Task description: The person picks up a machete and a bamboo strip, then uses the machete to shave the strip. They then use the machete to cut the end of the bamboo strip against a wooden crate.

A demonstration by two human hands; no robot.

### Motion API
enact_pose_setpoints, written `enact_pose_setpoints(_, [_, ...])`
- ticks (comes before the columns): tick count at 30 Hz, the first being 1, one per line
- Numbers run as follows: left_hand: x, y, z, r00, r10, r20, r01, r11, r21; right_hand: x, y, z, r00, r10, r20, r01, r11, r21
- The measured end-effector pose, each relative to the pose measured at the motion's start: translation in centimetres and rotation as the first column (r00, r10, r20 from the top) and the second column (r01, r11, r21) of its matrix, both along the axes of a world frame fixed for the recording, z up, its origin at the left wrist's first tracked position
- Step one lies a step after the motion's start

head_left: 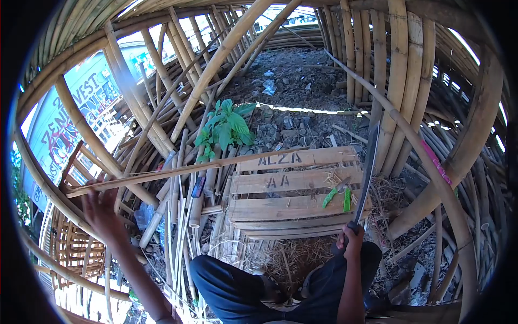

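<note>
My left hand (100, 213) reaches out at the left and holds the end of a long thin bamboo strip (216, 164) that runs rightward over the wooden crate (291, 202). My right hand (352, 240) grips the handle of a long dark machete (369, 167), its blade pointing up beside the crate's right edge. My knees in dark trousers (232, 286) are below the crate. Green-handled pliers (337, 197) lie on the crate's slats.
Bamboo poles (216, 65) lean all around and lie stacked at the left. A green leafy plant (224, 127) grows behind the crate. Dry shavings (291, 259) cover the ground in front. A woven bamboo frame (75, 245) stands at lower left.
</note>
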State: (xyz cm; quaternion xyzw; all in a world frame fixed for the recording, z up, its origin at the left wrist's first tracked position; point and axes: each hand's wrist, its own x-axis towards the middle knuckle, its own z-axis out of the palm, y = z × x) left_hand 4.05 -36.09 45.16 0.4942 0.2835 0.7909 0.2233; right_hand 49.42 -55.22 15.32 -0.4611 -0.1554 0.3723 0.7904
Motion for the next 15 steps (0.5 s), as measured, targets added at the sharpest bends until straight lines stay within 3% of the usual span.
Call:
enact_pose_setpoints(2, [-11.6,0.8,3.0,0.980,0.037,-0.194,-0.026,0.998,0.059,0.4,0.1,0.2,0.999,0.019,-0.026,-0.018,1.000,0.016])
enact_pose_setpoints(4, [-15.8,-2.6,8.3,0.923,0.143,-0.356,-0.152,0.988,0.002,0.4,0.2,0.1,0.999,0.015,-0.032,-0.016,1.000,-0.013])
enact_pose_setpoints(5, [-17.9,-3.7,9.9,0.747,0.385,-0.542,-0.379,0.916,0.129,0.5,0.5,-0.5,0.999,0.011,-0.045,-0.013,0.999,-0.048])
enact_pose_setpoints(6, [-20.3,-4.8,11.5,0.479,0.582,-0.657,-0.543,0.785,0.299,0.4,0.6,-0.5,0.999,0.016,-0.052,-0.019,0.999,-0.049])
enact_pose_setpoints(7, [-23.5,-6.5,13.8,0.063,0.662,-0.747,-0.706,0.558,0.435,0.2,0.7,-0.4,0.999,0.030,-0.028,-0.031,0.998,-0.058])
enact_pose_setpoints(8, [-27.9,-7.9,15.9,-0.361,0.582,-0.728,-0.738,0.299,0.605,0.0,0.9,-0.3,0.999,0.042,-0.004,-0.043,0.997,-0.065])
enact_pose_setpoints(9, [-35.5,-7.9,17.3,0.045,0.580,-0.813,-0.623,0.653,0.431,-0.1,1.0,-0.1,0.999,0.044,-0.012,-0.044,0.997,-0.062])
enact_pose_setpoints(10, [-34.3,-9.3,18.3,0.620,0.447,-0.645,-0.508,0.855,0.105,-0.2,1.0,0.1,0.998,0.059,0.009,-0.058,0.996,-0.068])
enact_pose_setpoints(13, [-33.8,-11.3,19.4,0.661,0.394,-0.639,-0.399,0.905,0.146,-0.5,1.1,-0.3,0.995,0.096,0.038,-0.093,0.993,-0.071])
enact_pose_setpoints(15, [-30.1,-11.9,19.0,0.873,0.270,-0.406,-0.302,0.953,-0.016,-0.5,1.2,-0.7,0.992,0.111,0.055,-0.106,0.991,-0.084])
